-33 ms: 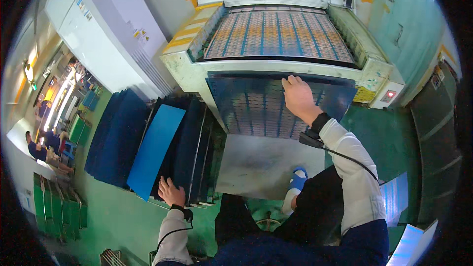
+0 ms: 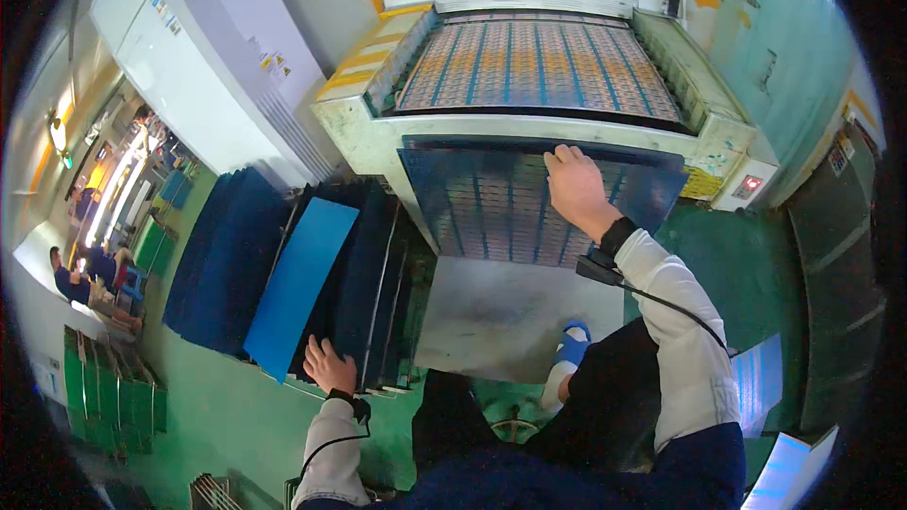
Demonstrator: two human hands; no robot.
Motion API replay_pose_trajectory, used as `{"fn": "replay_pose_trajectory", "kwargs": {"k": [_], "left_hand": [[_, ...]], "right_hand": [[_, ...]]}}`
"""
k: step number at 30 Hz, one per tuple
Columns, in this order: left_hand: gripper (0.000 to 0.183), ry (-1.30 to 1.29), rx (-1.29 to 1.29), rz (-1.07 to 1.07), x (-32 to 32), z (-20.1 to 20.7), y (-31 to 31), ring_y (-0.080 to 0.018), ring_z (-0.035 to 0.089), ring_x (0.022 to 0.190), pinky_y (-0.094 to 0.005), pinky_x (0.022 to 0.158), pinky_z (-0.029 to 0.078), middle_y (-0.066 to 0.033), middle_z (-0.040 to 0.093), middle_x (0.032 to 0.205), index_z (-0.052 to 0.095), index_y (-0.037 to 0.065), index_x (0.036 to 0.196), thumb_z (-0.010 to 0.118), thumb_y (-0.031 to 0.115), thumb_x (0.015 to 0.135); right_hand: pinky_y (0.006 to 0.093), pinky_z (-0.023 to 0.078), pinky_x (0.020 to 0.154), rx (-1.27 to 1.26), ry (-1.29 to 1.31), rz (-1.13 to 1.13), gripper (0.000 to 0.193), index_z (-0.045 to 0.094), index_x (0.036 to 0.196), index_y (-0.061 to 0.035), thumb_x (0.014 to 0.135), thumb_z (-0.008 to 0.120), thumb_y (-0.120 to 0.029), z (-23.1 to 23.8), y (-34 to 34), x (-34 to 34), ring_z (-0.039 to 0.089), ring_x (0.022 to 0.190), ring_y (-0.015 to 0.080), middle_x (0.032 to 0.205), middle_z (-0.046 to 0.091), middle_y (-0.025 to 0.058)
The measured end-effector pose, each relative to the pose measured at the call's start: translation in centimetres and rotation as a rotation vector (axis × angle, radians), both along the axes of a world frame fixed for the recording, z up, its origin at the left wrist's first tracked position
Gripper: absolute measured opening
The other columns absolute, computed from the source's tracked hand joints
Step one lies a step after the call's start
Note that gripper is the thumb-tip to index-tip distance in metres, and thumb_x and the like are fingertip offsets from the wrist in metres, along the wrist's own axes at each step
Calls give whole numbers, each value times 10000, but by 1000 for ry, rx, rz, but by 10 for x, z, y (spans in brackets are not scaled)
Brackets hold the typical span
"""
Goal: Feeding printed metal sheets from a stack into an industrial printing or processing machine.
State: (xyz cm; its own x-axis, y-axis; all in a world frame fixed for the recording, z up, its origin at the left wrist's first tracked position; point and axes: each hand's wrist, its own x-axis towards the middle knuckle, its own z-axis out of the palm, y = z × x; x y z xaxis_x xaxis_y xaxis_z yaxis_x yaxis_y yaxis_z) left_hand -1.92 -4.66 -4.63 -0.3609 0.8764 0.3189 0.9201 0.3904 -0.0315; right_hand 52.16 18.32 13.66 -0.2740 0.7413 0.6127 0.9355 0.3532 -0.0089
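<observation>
My right hand [image 2: 577, 191] is closed over the top edge of a large dark circuit panel [image 2: 491, 212], which hangs upright in front of the machine's front edge. Rows of a fine repeated pattern cross its face. My left hand [image 2: 330, 367] has its fingers apart at the near end of a rack of dark panels [image 2: 345, 269]; whether the fingertips touch them I cannot tell. Just left of that hand a bright blue panel [image 2: 302, 279] leans among the dark ones. A patterned panel [image 2: 539, 66] lies flat on the machine bed.
The machine's pale frame [image 2: 727, 146] has a red-lit switch [image 2: 751, 184] at its right corner. A grey plate [image 2: 491, 316] lies on the green floor below. A white cabinet [image 2: 198, 57] stands left. Dark boards [image 2: 836, 274] lean at right; people [image 2: 80, 283] sit far left.
</observation>
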Motion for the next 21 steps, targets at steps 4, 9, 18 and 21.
{"fn": "replay_pose_trajectory", "kwargs": {"k": [4,9,18,21], "left_hand": [[633,-3,17,8,0,1,1,-377,418,1438,-543,1141,338,-178,454,1586,587,49,1343,744,217,753],[589,3,77,-11,-1,0,2,-374,442,1418,-547,1127,349,-171,485,1564,598,60,1286,742,216,736],[592,-39,68,-8,1,4,0,-374,433,1430,-554,1135,344,-173,469,1572,596,65,1298,741,172,734],[611,-42,55,-1,0,5,-3,-372,430,1432,-553,1137,343,-174,461,1576,595,65,1316,752,170,735]], "right_hand": [[466,516,875,-6,7,22,209,668,991,-48,798,735,-90,9,-7,-6,598,1071,331,1086,588,133],[503,524,821,-243,229,67,284,646,1010,-61,793,813,-137,12,-16,-16,644,979,374,974,633,144],[543,560,802,-624,-57,119,194,744,854,-62,837,740,-256,-2,-24,-30,715,923,411,886,736,188],[536,566,808,-642,-96,116,192,741,844,-50,840,721,-241,-9,-29,-36,718,923,414,884,733,200]]}}
